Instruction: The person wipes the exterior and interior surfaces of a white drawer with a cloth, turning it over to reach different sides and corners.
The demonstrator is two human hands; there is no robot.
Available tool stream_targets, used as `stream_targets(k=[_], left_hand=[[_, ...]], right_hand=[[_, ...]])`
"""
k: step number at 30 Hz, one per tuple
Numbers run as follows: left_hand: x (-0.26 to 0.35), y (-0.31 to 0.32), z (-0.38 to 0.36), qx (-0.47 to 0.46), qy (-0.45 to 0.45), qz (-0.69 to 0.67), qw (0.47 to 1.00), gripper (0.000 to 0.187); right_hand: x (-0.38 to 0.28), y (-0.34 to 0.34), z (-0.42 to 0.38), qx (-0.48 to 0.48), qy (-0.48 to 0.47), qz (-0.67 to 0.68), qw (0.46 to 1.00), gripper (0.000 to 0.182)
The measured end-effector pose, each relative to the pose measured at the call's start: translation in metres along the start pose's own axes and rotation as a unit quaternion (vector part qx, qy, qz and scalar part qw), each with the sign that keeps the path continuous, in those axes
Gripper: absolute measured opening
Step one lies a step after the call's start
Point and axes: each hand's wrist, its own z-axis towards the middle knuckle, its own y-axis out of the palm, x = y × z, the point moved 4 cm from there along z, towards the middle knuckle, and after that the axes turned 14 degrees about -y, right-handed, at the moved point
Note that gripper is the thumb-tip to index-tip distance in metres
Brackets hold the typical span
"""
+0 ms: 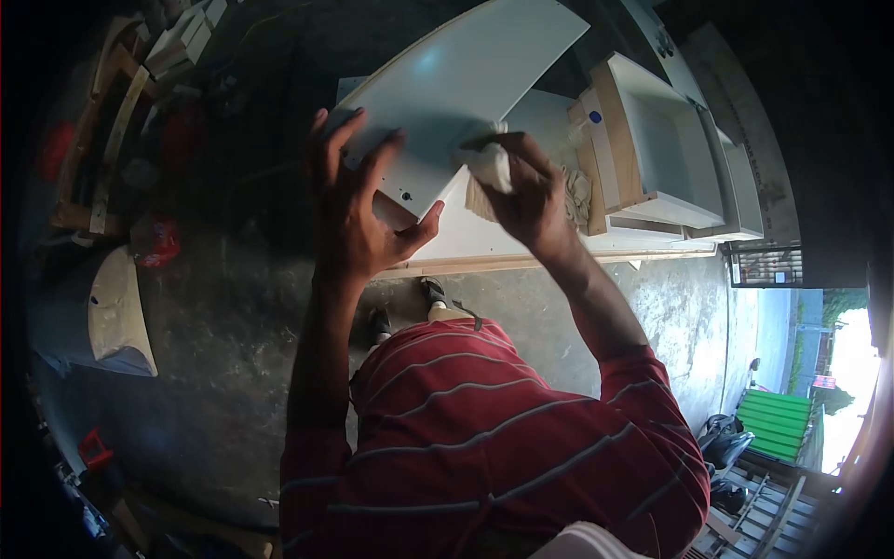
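Several spread-apart fingers of our left grip (358,224) rest at the white panel (466,70) before us, seemingly steadying its near end. Our right grip (535,197) clamps a cloth (491,170) at the panel's right edge.

Daylight gleams on the stained grey floor (670,321).

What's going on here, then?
A person in a red striped shirt is handling a pale, smooth panel. The left hand, fingers spread, is at its near end; how firmly it presses is hard to tell. The right hand pinches a crumpled white cloth at the panel's right edge. The panel sits over a larger white surface, and off to the right is an open drawer-like box with a bare wood side.
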Motion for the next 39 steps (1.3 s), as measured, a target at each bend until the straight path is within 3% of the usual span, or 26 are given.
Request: stream_targets(k=[2, 3, 4, 6, 7, 8, 10, 12, 14, 16, 18, 20, 24, 26, 28, 29, 33, 36, 39], left_hand=[[-0.001, 0.002, -0.002, 0.005, 0.002, -0.013, 1.0, 0.068], [-0.001, 0.002, -0.002, 0.011, 0.006, -0.018, 1.0, 0.068], [-0.002, 0.001, -0.003, 0.018, 0.01, -0.023, 1.0, 0.069], [-0.003, 0.0, -0.002, 0.017, 0.006, -0.025, 1.0, 0.069], [-0.003, 0.0, -0.002, 0.011, 0.006, -0.027, 1.0, 0.069], [-0.003, 0.0, -0.002, 0.013, 0.002, -0.028, 1.0, 0.069], [-0.003, 0.0, -0.002, 0.012, 0.003, -0.025, 1.0, 0.07], [-0.003, 0.0, -0.003, 0.016, 0.004, -0.028, 0.999, 0.068], [-0.002, -0.001, -0.002, 0.027, 0.004, -0.029, 0.999, 0.067], [-0.002, 0.001, -0.003, 0.013, -0.006, -0.025, 1.0, 0.068], [-0.003, 0.001, -0.002, 0.011, -0.004, -0.028, 1.0, 0.071], [-0.004, 0.001, -0.003, 0.007, -0.003, -0.032, 0.999, 0.075], [-0.003, 0.001, -0.004, 0.007, -0.006, -0.026, 1.0, 0.074], [-0.004, 0.001, -0.004, 0.002, -0.005, -0.027, 1.0, 0.074], [-0.005, 0.001, -0.004, 0.007, 0.001, -0.036, 0.999, 0.074], [-0.004, 0.001, -0.004, 0.006, 0.0, -0.037, 0.999, 0.074], [-0.005, 0.001, -0.003, 0.01, -0.006, -0.033, 0.999, 0.074], [-0.004, 0.001, -0.004, 0.006, -0.006, -0.037, 0.999, 0.074], [-0.003, -0.001, -0.004, 0.007, -0.012, -0.028, 1.0, 0.074]], right_hand=[[0.018, -0.007, -0.002, -0.019, 0.001, -0.049, 0.999, 0.032], [0.028, -0.011, -0.005, -0.003, 0.102, -0.064, 0.993, 0.03], [0.034, -0.009, -0.009, 0.002, 0.096, -0.082, 0.992, 0.03], [0.016, 0.009, -0.013, 0.067, 0.107, 0.021, 0.992, 0.028], [-0.004, 0.009, -0.006, 0.052, 0.066, 0.061, 0.995, 0.027], [-0.008, 0.007, -0.002, 0.026, -0.005, 0.009, 1.0, 0.03], [0.015, 0.003, -0.017, 0.011, -0.001, -0.059, 0.998, 0.027], [0.034, -0.011, -0.003, -0.03, 0.114, -0.111, 0.987, 0.019], [0.025, -0.005, -0.007, -0.042, -0.001, -0.146, 0.988, 0.018], [-0.002, 0.0, 0.003, 0.012, 0.02, -0.01, 1.0, 0.013], [0.007, -0.005, -0.002, -0.001, 0.032, -0.006, 0.999, 0.012], [0.023, -0.009, -0.003, -0.036, 0.125, -0.032, 0.991, 0.014], [-0.002, -0.003, 0.005, 0.01, 0.022, -0.024, 0.999, 0.009], [0.006, -0.008, 0.001, -0.001, 0.027, -0.028, 0.999, 0.01], [0.018, -0.01, 0.002, -0.067, 0.086, -0.06, 0.992, 0.032], [0.017, -0.009, 0.002, -0.062, 0.074, -0.063, 0.993, 0.034], [0.005, -0.005, 0.002, -0.037, 0.007, -0.026, 0.999, 0.035], [0.028, -0.014, 0.0, -0.071, 0.127, -0.077, 0.986, 0.03], [0.003, -0.001, -0.001, -0.035, 0.048, -0.069, 0.996, 0.027]])
